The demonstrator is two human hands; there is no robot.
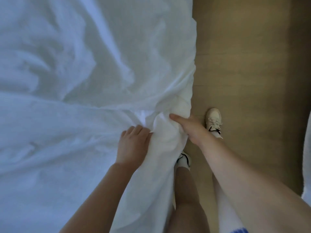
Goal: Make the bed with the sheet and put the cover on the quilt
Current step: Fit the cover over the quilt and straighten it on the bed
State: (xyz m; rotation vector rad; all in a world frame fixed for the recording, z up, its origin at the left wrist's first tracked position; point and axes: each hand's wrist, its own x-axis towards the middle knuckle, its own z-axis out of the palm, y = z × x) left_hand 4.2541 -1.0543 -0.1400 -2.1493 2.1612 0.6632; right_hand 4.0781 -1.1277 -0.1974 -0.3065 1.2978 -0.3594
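Both hands grasp one bunched fold of white bedding; whether it is the sheet or the quilt cover cannot be told. The left hand lies back-up on the near side of the bunch, its fingers curled into the cloth; the right hand clamps the same bunch from the right, thumb stretched along the top, the other fingers hidden underneath. The hands sit close together with the gathered cloth between them; creases fan out from the grasp. The rest of the bedding spreads rumpled ahead of and to the left of the hands; one length hangs down below the left hand, in front of the person's legs. To the right of the hands lies a wooden floor; a pale shoe stands just beyond the right hand; a second shoe shows below the right hand, half covered by the hanging cloth; a white sock with a blue band shows under the right forearm.
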